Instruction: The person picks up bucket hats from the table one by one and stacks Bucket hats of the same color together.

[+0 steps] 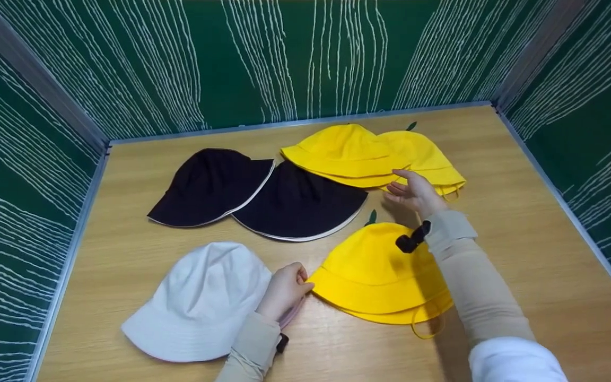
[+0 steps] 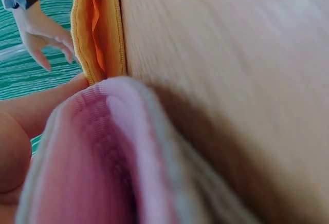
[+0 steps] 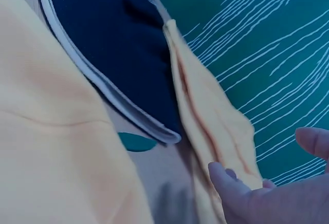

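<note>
My left hand (image 1: pixel 286 286) pinches the left corner of the brim of the near yellow bucket hat (image 1: pixel 374 276). A thumb or finger meets that yellow brim (image 2: pixel 97 34) in the left wrist view. Beside the same hand lies a white bucket hat (image 1: pixel 199 302), its pink lining (image 2: pixel 87 157) showing close up. My right hand (image 1: pixel 416 192), fingers spread and loosely bent, is at the front brims of two overlapping yellow hats at the back, the left one (image 1: pixel 345 148) lying over the right one (image 1: pixel 417 151). Whether its fingertips touch them I cannot tell.
Two black hats with white brim edges, one (image 1: pixel 210 185) partly over the other (image 1: pixel 300 207), lie at the back left. The wooden table (image 1: pixel 528 228) is bordered by green panels (image 1: pixel 305 58) with white lines. A yellow cord loop (image 1: pixel 427 323) hangs from the near hat.
</note>
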A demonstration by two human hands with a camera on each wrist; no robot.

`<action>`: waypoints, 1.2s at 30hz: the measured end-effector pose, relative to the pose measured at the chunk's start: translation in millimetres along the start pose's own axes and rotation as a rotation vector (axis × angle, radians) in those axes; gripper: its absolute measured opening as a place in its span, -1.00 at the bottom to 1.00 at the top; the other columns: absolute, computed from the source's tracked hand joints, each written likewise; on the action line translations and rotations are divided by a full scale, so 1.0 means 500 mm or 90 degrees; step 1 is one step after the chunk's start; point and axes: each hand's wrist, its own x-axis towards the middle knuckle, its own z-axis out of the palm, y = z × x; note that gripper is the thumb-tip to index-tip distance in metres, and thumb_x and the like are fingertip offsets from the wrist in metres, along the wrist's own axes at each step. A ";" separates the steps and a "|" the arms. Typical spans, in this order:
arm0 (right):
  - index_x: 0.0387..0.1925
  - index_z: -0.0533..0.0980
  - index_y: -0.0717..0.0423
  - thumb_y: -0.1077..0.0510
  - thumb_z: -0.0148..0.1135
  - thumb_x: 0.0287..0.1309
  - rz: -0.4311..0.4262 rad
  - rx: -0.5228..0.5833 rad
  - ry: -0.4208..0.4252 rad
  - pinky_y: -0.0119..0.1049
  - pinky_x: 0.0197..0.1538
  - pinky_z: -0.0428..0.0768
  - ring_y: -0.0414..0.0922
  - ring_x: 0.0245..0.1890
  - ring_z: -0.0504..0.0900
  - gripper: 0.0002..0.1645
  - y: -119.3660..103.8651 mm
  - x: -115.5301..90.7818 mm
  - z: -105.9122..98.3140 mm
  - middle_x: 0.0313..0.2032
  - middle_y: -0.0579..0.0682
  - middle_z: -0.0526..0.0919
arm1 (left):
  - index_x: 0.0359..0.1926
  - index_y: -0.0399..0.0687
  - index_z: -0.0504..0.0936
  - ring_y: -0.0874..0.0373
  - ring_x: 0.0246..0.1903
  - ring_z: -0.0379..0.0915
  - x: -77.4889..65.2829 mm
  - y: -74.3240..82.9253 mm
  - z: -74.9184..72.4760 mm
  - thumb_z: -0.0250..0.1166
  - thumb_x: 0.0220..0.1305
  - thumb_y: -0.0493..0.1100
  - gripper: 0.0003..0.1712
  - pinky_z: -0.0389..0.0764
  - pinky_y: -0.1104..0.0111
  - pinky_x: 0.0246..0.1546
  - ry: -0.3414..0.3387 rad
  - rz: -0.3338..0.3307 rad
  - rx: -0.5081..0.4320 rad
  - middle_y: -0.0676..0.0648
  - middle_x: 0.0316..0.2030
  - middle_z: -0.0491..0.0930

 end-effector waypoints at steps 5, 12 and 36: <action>0.47 -0.11 -0.22 0.10 0.02 0.34 -0.012 -0.006 0.030 -0.22 0.34 0.27 -0.07 0.42 0.07 -0.20 0.015 0.029 0.006 0.46 0.01 -0.10 | -0.41 -0.19 0.47 0.24 -0.59 0.21 -0.001 -0.001 -0.001 0.36 0.09 -0.24 -0.80 0.30 0.47 -0.51 0.000 0.000 0.000 0.09 -0.61 0.30; 0.45 -0.05 -0.21 0.18 0.00 0.34 -0.023 0.107 0.034 -0.29 0.31 0.30 -0.09 0.38 0.18 -0.24 0.033 0.050 0.015 0.43 -0.02 0.02 | -0.41 -0.20 0.47 0.24 -0.60 0.21 -0.002 -0.005 0.001 0.37 0.08 -0.25 -0.79 0.28 0.47 -0.52 -0.003 -0.007 0.004 0.09 -0.61 0.31; 0.00 0.48 0.06 0.30 0.13 0.23 -0.031 0.287 0.120 -0.38 0.15 0.47 -0.21 0.04 0.49 -0.70 0.061 0.118 0.087 -0.02 -0.08 0.51 | -0.41 -0.19 0.48 0.27 -0.60 0.22 0.004 -0.007 0.000 0.37 0.08 -0.25 -0.80 0.30 0.49 -0.53 -0.001 -0.013 -0.030 0.10 -0.62 0.32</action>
